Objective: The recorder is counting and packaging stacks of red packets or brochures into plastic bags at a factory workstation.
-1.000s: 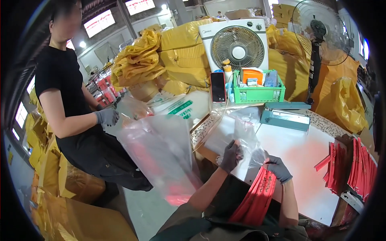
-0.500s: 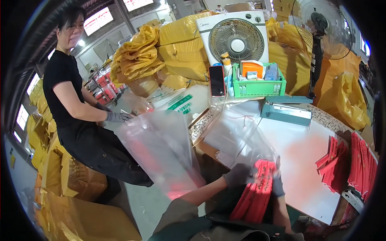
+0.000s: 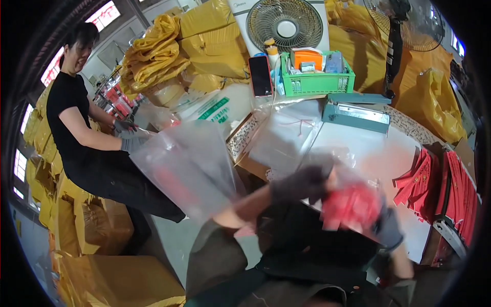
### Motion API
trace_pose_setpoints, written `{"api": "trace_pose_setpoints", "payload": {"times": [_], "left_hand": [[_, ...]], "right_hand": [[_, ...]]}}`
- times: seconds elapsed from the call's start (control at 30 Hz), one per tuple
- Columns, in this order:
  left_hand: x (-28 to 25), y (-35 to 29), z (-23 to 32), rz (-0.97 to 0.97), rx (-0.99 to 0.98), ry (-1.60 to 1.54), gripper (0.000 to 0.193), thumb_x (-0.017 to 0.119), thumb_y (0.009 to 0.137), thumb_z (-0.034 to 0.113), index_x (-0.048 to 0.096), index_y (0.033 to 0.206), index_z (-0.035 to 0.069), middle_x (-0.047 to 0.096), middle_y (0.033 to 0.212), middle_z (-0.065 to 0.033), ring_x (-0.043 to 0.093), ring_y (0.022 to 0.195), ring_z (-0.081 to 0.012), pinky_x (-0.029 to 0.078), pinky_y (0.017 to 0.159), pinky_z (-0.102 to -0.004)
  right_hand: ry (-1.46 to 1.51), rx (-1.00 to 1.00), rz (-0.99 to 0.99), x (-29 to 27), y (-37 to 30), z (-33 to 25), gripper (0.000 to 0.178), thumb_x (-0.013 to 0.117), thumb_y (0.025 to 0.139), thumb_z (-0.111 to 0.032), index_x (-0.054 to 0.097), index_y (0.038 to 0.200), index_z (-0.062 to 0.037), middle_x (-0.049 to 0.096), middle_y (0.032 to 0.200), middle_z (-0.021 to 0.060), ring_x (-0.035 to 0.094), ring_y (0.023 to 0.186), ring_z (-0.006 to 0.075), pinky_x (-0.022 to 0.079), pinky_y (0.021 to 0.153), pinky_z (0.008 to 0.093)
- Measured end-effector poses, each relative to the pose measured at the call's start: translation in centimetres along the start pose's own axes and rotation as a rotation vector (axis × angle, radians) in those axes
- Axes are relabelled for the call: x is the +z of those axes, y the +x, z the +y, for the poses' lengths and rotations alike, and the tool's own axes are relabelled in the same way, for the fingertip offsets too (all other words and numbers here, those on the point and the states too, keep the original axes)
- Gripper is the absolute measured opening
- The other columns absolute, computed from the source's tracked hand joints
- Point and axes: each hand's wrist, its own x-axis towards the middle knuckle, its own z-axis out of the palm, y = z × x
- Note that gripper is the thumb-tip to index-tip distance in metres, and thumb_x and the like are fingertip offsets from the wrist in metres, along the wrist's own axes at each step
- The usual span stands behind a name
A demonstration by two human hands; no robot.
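Observation:
A bundle of flat red strips point(image 3: 352, 205), smeared by motion, is held up in front of my body, above the near edge of the white-topped table point(image 3: 353, 140). My right hand point(image 3: 389, 229), in a grey glove, grips the bundle from its right side. At the bundle's upper left is my gloved left hand point(image 3: 304, 182); blur hides what its fingers do. Clear plastic shows around the top of the bundle, too blurred to tell whether it encloses the strips. More red strips point(image 3: 420, 184) lie fanned at the table's right side, with a standing row of red strips point(image 3: 458, 192) beyond them.
A co-worker point(image 3: 76, 110) in grey gloves stands at the left with a large clear plastic bag point(image 3: 186, 166). Clear bags point(image 3: 284, 130) lie on the table. Behind are a grey-green metal box point(image 3: 355, 115), a green basket point(image 3: 319, 85), a phone point(image 3: 260, 77) and a fan point(image 3: 284, 28).
The red bundle has moved up and right, from hanging lengthwise to a shorter, blurred shape. Both my hands moved with it. The view tilted down, and the co-worker's face turned away toward the bag.

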Motion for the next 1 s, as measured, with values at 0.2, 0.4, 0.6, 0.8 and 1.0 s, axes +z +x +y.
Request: {"api": "trace_pose_setpoints", "payload": {"times": [0.2, 0.4, 0.6, 0.8, 1.0], "left_hand": [[-4.2, 7.3, 14.7, 0.251, 0.202, 0.389, 0.02, 0.071, 0.076, 0.017, 0.058, 0.083, 0.002, 0.054, 0.061, -0.004, 0.05, 0.059, -0.0058, 0.042, 0.054, -0.025], [-5.0, 8.9, 8.9, 0.089, 0.646, 1.109, 0.019, 0.067, 0.071, 0.009, 0.063, 0.089, 0.006, 0.059, 0.078, -0.0079, 0.058, 0.064, -0.0258, 0.045, 0.057, -0.033], [0.3, 7.9, 12.3, 0.287, 0.522, 1.005, 0.025, 0.076, 0.061, 0.017, 0.058, 0.077, 0.01, 0.057, 0.077, -0.0061, 0.058, 0.067, -0.0257, 0.047, 0.056, -0.0366], [-1.4, 10.5, -0.9, -0.012, 0.357, 0.696, 0.038, 0.074, 0.072, 0.011, 0.061, 0.106, 0.002, 0.063, 0.095, -0.0081, 0.062, 0.088, -0.0189, 0.048, 0.081, -0.0308], [-0.2, 16.8, -6.3, 0.132, -0.415, 0.04, 0.032, 0.069, 0.076, 0.012, 0.063, 0.105, 0.0, 0.065, 0.098, -0.0062, 0.061, 0.089, -0.0142, 0.048, 0.08, -0.029]], "right_hand": [[-0.097, -0.194, 0.384, -14.0, 10.2, -5.1, 0.011, 0.046, 0.081, 0.002, 0.055, 0.089, 0.0007, 0.056, 0.077, 0.0122, 0.053, 0.066, 0.0263, 0.04, 0.059, 0.0326], [-0.045, -0.027, 0.252, -14.5, 12.4, -2.4, 0.03, 0.066, 0.078, -0.023, 0.054, 0.086, 0.0037, 0.053, 0.078, 0.0142, 0.053, 0.072, 0.0269, 0.042, 0.066, 0.0314], [-0.103, -0.36, -0.012, -9.2, 14.3, -2.6, 0.028, 0.06, 0.076, -0.025, 0.053, 0.09, -0.0028, 0.06, 0.08, 0.0118, 0.058, 0.073, 0.0327, 0.046, 0.066, 0.0389], [0.059, -0.295, 0.381, -8.8, 21.4, 1.7, 0.03, 0.057, 0.085, -0.031, 0.052, 0.069, -0.0053, 0.047, 0.056, 0.0141, 0.049, 0.052, 0.0343, 0.039, 0.05, 0.0384], [0.06, 0.397, 0.72, -0.4, 25.6, 23.0, 0.047, 0.072, 0.072, -0.043, 0.059, 0.1, -0.0086, 0.061, 0.076, 0.0108, 0.058, 0.069, 0.0224, 0.046, 0.064, 0.0336]]}}
